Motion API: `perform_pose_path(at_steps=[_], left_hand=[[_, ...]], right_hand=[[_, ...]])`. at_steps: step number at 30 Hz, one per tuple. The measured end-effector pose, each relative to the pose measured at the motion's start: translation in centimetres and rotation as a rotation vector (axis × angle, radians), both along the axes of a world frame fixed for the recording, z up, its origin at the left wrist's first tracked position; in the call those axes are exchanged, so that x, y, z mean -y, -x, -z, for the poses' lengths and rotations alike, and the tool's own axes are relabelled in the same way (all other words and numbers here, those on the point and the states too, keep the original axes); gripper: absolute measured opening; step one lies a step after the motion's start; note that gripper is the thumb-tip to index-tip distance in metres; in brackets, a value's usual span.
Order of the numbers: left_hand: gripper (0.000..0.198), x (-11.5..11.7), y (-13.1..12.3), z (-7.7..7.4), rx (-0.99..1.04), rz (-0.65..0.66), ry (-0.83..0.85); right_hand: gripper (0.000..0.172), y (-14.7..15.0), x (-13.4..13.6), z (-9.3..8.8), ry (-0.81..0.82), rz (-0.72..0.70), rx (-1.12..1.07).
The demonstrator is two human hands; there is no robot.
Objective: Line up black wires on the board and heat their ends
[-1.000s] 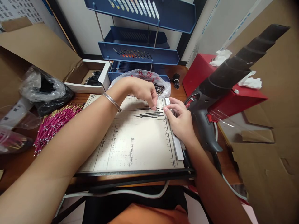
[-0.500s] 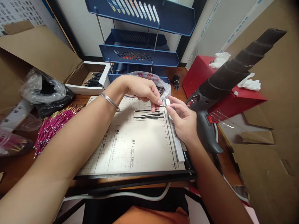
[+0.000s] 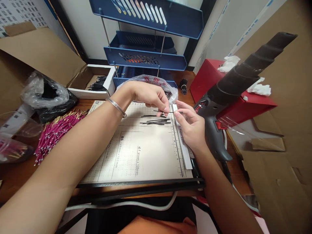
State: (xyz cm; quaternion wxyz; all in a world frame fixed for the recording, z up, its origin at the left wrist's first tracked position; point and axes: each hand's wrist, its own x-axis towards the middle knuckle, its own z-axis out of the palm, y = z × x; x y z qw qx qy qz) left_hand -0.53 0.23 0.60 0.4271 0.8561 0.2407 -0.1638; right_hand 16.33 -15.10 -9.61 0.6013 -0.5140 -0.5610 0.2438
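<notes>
Your left hand (image 3: pixel 153 97) had thumb and fingertips pinched on a thin dark strand (image 3: pixel 172 112); your right hand (image 3: pixel 192 127) pinched it nearer its right end, other fingers loosely curled. Strand ran crosswise over the paper cutter (image 3: pixel 153 156), beside loose black strips (image 3: pixel 156 122).

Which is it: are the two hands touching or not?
Apart: the head view shows a gap between the left hand and right hand, crossed by a thin black strip.
</notes>
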Motion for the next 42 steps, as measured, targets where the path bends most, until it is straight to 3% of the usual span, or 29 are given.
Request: perform_pose_path(at_steps=[20,28,36,39,42], left_hand=[[0.056,-0.8,0.5,1.2,0.027,-0.02,0.018],[0.057,-1.4,1.1,1.6,0.012,-0.153,-0.041],[0.046,-1.5,0.6,2.1,-0.036,-0.158,-0.163],[0.044,-1.7,0.4,2.2,-0.067,-0.122,-0.185],[0.043,-1.7,0.3,2.1,-0.116,-0.1,-0.223]], right_hand=[[0.033,-0.5,-0.4,0.9,0.153,-0.002,-0.068],[0.022,-0.6,-0.7,2.1,0.238,0.04,0.197],[0.021,-0.6,-0.8,2.4,0.255,0.064,0.232],[0.019,-0.5,-1.0,1.9,0.23,0.091,0.223],[0.018,-0.4,0.3,-0.3,0.096,0.077,0.174]])
